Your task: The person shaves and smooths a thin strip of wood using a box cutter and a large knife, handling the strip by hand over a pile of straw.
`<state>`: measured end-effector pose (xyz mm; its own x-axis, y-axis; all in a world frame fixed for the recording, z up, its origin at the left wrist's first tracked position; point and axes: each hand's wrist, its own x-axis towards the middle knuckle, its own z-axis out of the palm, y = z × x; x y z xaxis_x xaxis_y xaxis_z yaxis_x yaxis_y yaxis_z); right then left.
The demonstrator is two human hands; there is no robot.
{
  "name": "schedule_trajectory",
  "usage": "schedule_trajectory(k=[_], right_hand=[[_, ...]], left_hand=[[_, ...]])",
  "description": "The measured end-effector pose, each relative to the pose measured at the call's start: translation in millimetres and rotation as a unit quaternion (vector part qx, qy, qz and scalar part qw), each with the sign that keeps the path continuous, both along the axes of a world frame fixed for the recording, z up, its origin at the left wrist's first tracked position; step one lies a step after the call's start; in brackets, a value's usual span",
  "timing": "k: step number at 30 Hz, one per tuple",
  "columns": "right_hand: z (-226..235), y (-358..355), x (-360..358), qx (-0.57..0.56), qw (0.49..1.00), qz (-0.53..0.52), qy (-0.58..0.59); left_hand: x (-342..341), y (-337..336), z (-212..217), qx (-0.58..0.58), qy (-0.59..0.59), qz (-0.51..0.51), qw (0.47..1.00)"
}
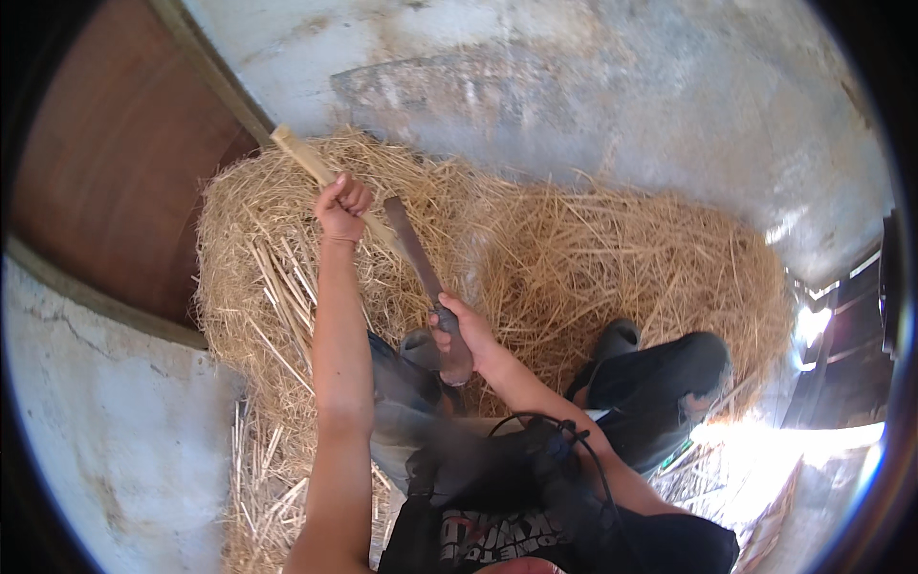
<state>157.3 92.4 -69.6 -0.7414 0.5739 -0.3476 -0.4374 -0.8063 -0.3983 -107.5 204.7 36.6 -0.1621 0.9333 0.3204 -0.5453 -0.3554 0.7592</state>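
At our left, a brown panel (124,172) stands beside the straw (622,239). Next, our left hand (343,205) is closed in a fist around a pale, flat stick (301,155) held over the straw, its far end slanting up and left. The stick's near end meets or crosses the dark blade of a machete (414,239); we cannot tell whether they touch. Our right hand (469,335) is wrapped around the machete near its handle. Further right, a dark boot (615,342) rests by the straw. We judge the step to be trimming the stick; next, we'd want a firm left grip and a controlled stroke, clear of our fingers.
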Motion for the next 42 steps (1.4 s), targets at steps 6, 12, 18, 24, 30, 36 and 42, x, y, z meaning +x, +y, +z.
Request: schedule_trajectory(k=[6,12,18,24,30,36,42], right_hand=[[-12,-1,5,-0.032,0.999,-0.037,-0.015],[-50,5,8,-0.082,0.995,-0.053,-0.031],[-5,2,18,-0.026,0.994,-0.06,-0.086],[0,9,28,0.001,0.99,-0.103,-0.098],[-1,11,29,-0.045,0.988,-0.121,-0.081],[-12,14,30,-0.035,0.99,-0.126,-0.057],[-8,14,27,-0.042,0.986,-0.14,-0.079]], left_hand=[[4,-3,4,0.004,0.02,0.058,0.998],[11,-1,12,-0.023,0.073,0.12,0.99],[45,1,12,-0.029,0.12,0.142,0.982],[60,1,18,-0.017,0.187,0.094,0.978],[78,-7,27,-0.033,0.373,0.238,0.896],[79,-1,19,-0.03,0.401,0.246,0.882],[82,13,-22,-0.079,0.407,0.265,0.871]])
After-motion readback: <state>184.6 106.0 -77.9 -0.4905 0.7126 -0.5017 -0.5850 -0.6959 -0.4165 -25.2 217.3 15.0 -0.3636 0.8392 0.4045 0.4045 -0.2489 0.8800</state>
